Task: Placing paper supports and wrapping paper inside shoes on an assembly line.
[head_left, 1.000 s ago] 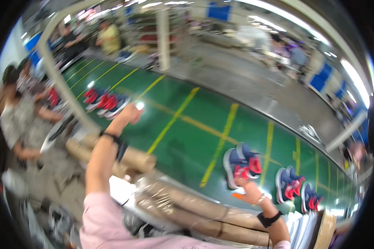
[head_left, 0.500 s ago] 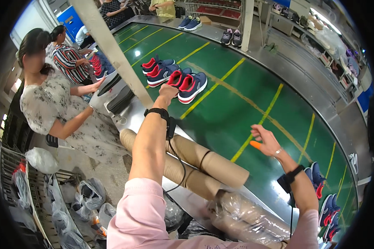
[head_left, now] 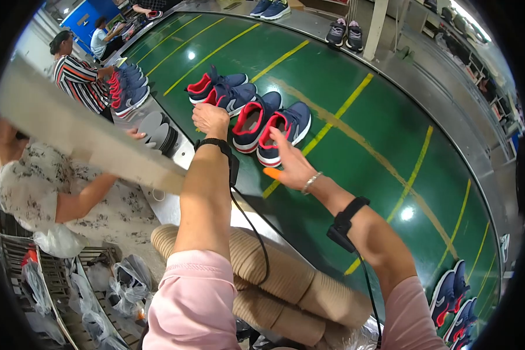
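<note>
Several navy sneakers with red linings and white soles stand in a row on the green belt (head_left: 367,192). My left hand (head_left: 212,121) is closed at the heel of a sneaker (head_left: 237,99) on the left side of the row; its fingertips are partly hidden. To the right, my right hand (head_left: 294,166) reaches to the heel of the rightmost sneaker (head_left: 298,122), fingers stretched out and nothing held. Its index finger overlaps the shoe's opening; whether it touches cannot be told. An orange cover (head_left: 272,173) sits on the right thumb. Between the hands stands another sneaker (head_left: 269,105).
A pale post (head_left: 70,116) slants across the left, with a co-worker's arm (head_left: 93,189) behind it. Brown ribbed rolls (head_left: 274,268) lie at the belt's near edge. More sneakers (head_left: 443,291) stand at the lower right. Dark shoes (head_left: 344,35) rest on the far ledge.
My right hand has moved left across the belt to the rightmost sneaker. My left hand has shifted left from the third sneaker to the one beside it. The view has shifted too.
</note>
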Demonstrator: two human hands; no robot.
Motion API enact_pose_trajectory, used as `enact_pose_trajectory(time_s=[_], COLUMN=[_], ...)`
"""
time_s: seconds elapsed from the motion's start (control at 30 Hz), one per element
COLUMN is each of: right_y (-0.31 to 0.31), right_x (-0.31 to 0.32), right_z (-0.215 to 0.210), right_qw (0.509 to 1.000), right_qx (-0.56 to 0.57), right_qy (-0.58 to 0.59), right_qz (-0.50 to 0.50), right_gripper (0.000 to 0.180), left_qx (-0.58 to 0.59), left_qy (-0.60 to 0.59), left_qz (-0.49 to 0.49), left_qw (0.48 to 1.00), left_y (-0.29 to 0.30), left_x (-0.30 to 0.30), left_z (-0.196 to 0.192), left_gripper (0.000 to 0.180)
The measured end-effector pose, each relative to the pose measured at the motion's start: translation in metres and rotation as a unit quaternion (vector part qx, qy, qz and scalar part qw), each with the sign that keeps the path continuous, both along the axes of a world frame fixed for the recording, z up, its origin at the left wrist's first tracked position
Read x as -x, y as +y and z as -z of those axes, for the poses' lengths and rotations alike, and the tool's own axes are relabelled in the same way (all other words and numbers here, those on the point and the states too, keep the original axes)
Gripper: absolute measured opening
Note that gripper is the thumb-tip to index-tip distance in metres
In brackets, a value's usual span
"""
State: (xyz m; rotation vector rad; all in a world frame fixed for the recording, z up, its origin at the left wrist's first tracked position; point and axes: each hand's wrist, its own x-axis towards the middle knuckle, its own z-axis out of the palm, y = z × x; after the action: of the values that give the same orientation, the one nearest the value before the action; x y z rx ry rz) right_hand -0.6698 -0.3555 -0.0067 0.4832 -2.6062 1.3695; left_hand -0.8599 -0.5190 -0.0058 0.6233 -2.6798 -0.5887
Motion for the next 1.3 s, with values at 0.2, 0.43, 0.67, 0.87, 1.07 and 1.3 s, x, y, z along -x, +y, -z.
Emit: enact_pose_trajectory(time_s=[0.2,0.43,0.67,0.87,1.07,1.3], right_y=[-0.014,-0.045,-0.031,0.081,0.227,0.336], right_x=[0.053,0.078,0.072,-0.050,-0.248,-0.496], right_z=[0.016,0.044,0.044,0.032,0.009,-0.010], right_qw=[0.973,0.974,0.978,0.973,0.885,0.779], right_qx=[-0.132,-0.155,-0.131,-0.149,-0.262,-0.317], right_qy=[-0.187,-0.145,-0.135,-0.136,-0.309,-0.466], right_qz=[0.001,0.075,0.094,0.113,0.230,0.275], right_gripper=[0.106,0.074,0.066,0.064,0.044,0.057], left_qx=[0.207,0.262,0.379,0.316,0.227,0.204], left_qy=[0.022,-0.074,-0.108,-0.299,-0.372,-0.290], left_qz=[0.016,0.158,0.286,0.327,0.503,0.645], left_qw=[0.978,0.949,0.873,0.839,0.746,0.676], left_y=[-0.006,-0.055,-0.008,0.105,0.266,0.396], left_x=[0.050,0.108,0.050,-0.066,-0.253,-0.475], left_z=[0.031,0.042,0.030,-0.030,-0.039,-0.018], left_gripper=[0.040,0.071,0.029,0.046,0.041,0.031])
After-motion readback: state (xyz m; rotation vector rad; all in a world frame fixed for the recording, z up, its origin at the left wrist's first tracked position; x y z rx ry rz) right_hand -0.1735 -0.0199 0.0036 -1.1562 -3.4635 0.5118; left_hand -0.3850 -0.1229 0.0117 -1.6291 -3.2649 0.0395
